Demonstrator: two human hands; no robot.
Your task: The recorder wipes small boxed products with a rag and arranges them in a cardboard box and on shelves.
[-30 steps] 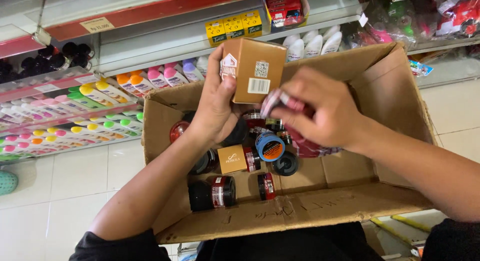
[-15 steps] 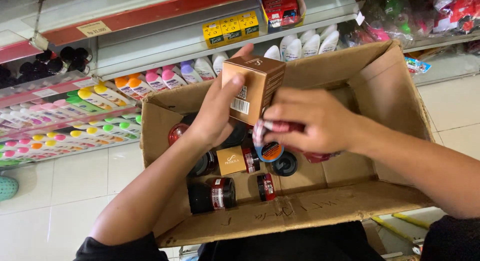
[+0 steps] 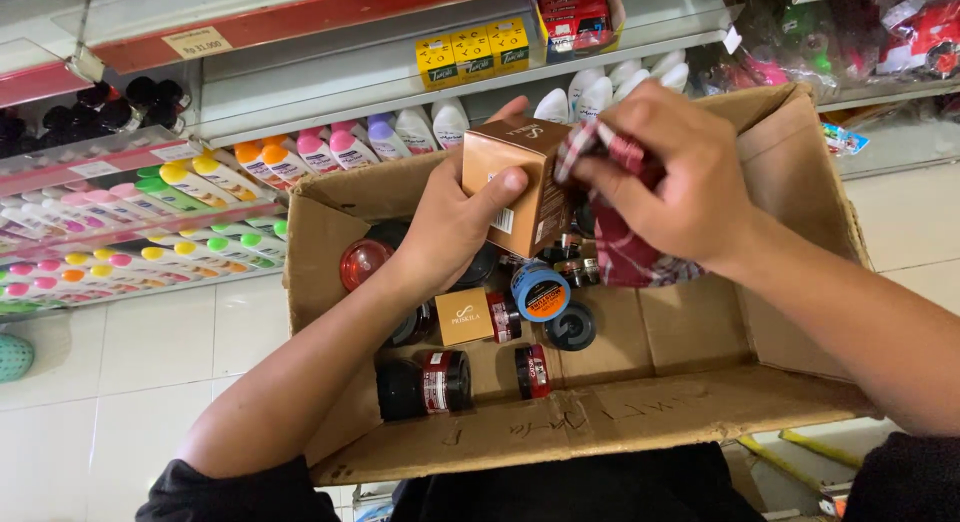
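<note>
The left hand (image 3: 455, 217) has its grip closed around a small brown carton (image 3: 515, 182): the thumb lies on the front face and the fingers go behind it, so the carton is held upright, above the open cardboard box (image 3: 800, 172). The right hand (image 3: 670, 177) is clenched on a red checkered cloth (image 3: 630, 252), and the upper part of the cloth touches the top right edge of the carton, while the rest hangs down into the box.

In my judgement the first risk is in the left grip. It holds the carton mostly from one side, so a push of the cloth against the free side could turn or slip the carton out of the fingers. It would then fall among the things below: a blue round tin (image 3: 540, 290), a dark jar with a red label (image 3: 425, 384), a red-lidded jar (image 3: 365, 262) and a small gold box (image 3: 465, 317). Thin carton corners can dent easily in such a fall.

The second risk is the hanging cloth. Its loose end is near the small jars and could catch one and tip it.

The box itself seems to rest against the person's body, not on a tabletop, with the shelf of bottles (image 3: 300, 157) just behind; with both hands busy it could tilt.
</note>
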